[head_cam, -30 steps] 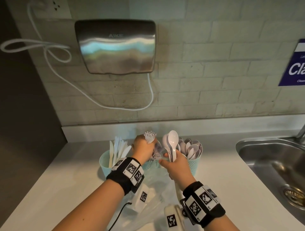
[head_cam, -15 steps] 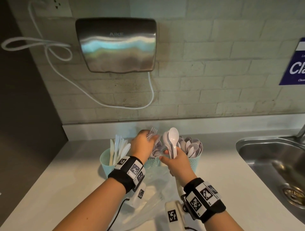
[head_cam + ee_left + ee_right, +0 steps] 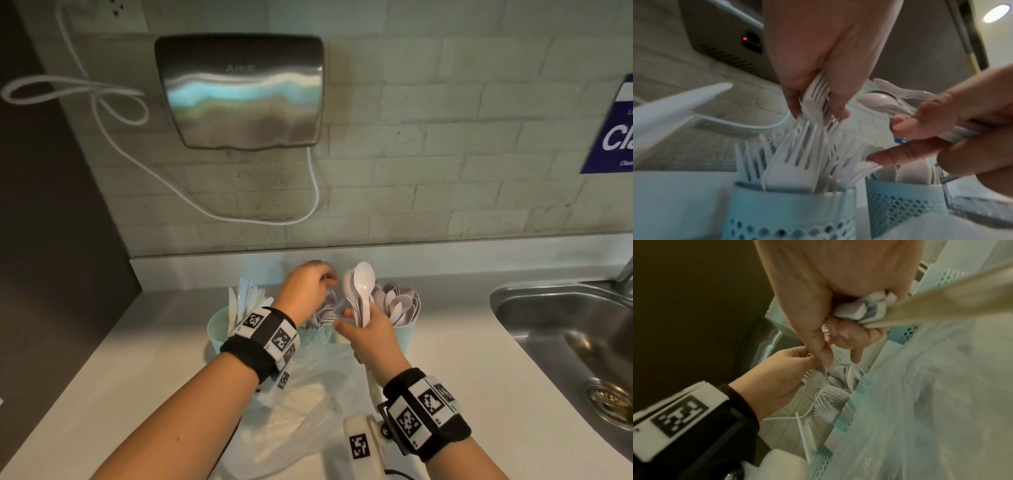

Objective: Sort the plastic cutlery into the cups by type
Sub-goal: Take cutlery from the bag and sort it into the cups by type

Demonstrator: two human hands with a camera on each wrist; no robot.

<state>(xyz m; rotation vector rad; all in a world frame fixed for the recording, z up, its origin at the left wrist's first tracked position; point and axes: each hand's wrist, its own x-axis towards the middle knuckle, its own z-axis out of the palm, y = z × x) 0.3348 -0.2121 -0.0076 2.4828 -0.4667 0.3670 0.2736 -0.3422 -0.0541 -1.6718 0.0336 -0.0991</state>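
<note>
Three pale blue perforated cups stand in a row at the back of the counter. The left cup (image 3: 216,325) holds white knives (image 3: 246,301). The middle cup (image 3: 789,211) is full of white forks (image 3: 795,155). The right cup (image 3: 407,330) holds white spoons (image 3: 399,301). My left hand (image 3: 308,291) is over the middle cup and pinches a white fork (image 3: 816,97) by its head, tines down among the others. My right hand (image 3: 368,330) grips a bunch of white spoons (image 3: 361,291) upright, between the middle and right cups.
A crumpled clear plastic bag (image 3: 301,411) lies on the white counter in front of the cups. A steel sink (image 3: 565,329) is sunk into the counter at the right. A steel hand dryer (image 3: 239,92) with a white cable hangs on the tiled wall above.
My left hand has gone down with the fork from above the cups into the middle cup. My right hand has stayed put with its spoons.
</note>
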